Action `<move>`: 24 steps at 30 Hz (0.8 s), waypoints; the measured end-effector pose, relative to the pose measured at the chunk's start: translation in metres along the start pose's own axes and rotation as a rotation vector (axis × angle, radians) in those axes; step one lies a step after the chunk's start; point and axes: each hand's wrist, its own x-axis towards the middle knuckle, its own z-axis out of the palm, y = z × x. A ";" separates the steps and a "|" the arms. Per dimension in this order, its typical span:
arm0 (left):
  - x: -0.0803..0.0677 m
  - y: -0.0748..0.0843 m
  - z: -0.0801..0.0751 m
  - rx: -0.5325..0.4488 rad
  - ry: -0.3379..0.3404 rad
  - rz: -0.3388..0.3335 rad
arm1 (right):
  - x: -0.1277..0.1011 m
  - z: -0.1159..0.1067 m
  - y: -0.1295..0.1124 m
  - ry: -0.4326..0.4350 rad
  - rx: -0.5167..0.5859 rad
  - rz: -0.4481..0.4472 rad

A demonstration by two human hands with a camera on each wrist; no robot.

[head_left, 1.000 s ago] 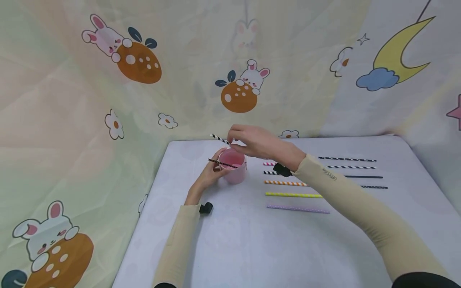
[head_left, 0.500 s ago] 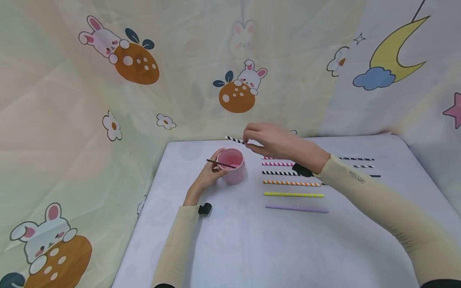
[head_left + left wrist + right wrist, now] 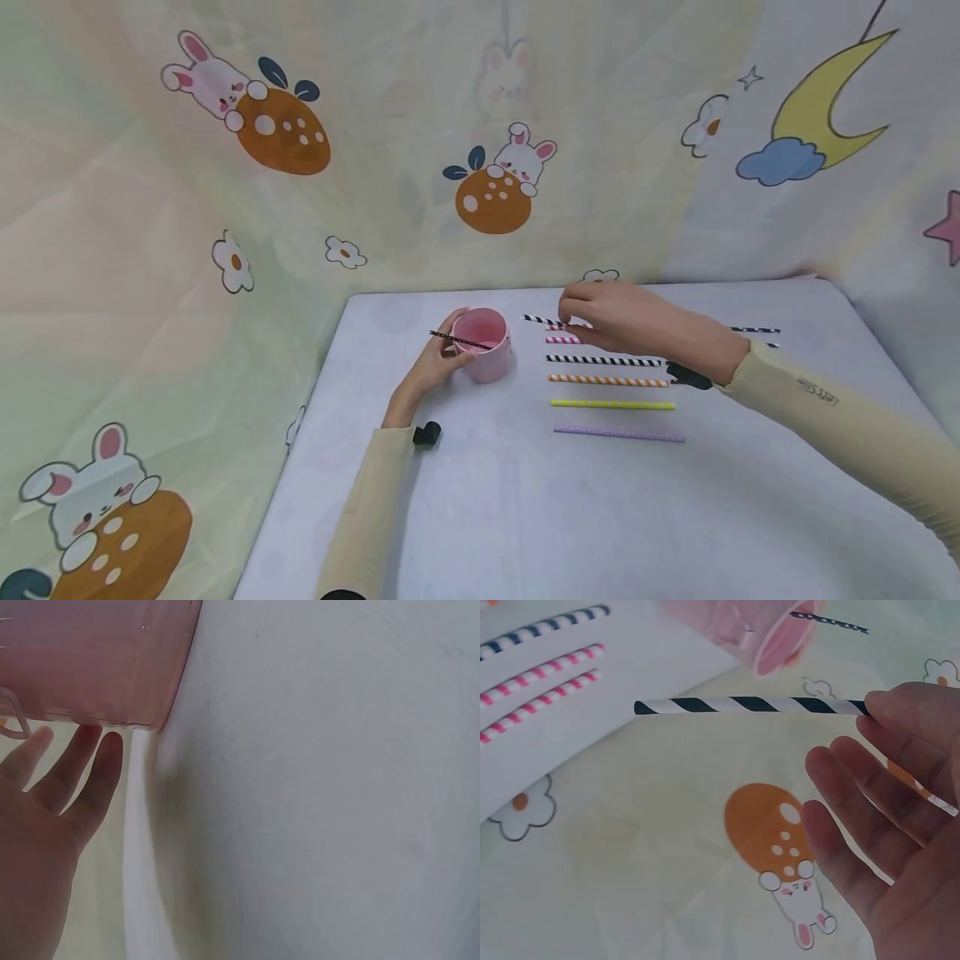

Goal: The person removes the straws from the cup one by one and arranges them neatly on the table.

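On the white table stands a pink cup [image 3: 492,367], its mouth facing up. My left hand [image 3: 429,364] holds it from the left, thumb at the front and fingers round the far side. In the left wrist view, fingertips [image 3: 111,742] meet the cup wall [image 3: 97,660]. A black straw with pale dots [image 3: 459,340] leans in the cup, sticking out over the left rim. Between thumb and forefinger my right hand [image 3: 630,318] pinches a black-and-white striped straw [image 3: 742,705] near one end. That straw points left toward the cup, above the laid-out straws; the other fingers are loosely spread.
Several paper straws lie in rows right of the cup: pink-striped [image 3: 558,340], black-striped [image 3: 600,360], orange-striped [image 3: 607,381], yellow [image 3: 611,405] and purple [image 3: 618,434]. More dark straws [image 3: 756,330] lie further right, partly behind my right arm. A printed cloth [image 3: 390,167] hangs behind the table.
My right hand has moved right and slightly down, from above the cup to over the straw rows, with the striped straw still pinched. The left hand and the cup have stayed put.
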 end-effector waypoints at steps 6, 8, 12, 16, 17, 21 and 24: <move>-0.005 0.018 -0.001 -0.009 -0.016 0.031 | -0.023 0.001 0.007 -0.006 -0.013 -0.007; -0.003 0.012 -0.001 -0.011 -0.012 0.028 | -0.032 0.002 0.008 -0.026 -0.024 0.016; 0.001 -0.003 0.001 -0.012 0.001 0.013 | -0.050 0.004 0.007 -0.099 -0.064 0.084; 0.003 -0.009 0.000 -0.014 0.015 0.022 | -0.070 0.006 0.009 -0.193 -0.104 0.147; 0.003 -0.009 0.000 -0.016 0.017 0.024 | -0.075 0.008 0.010 -0.220 -0.111 0.164; 0.002 -0.010 0.000 -0.010 0.018 0.014 | -0.095 0.016 0.015 -0.293 -0.135 0.220; 0.002 -0.011 0.000 0.001 0.017 0.005 | -0.112 0.024 0.018 -0.309 -0.141 0.241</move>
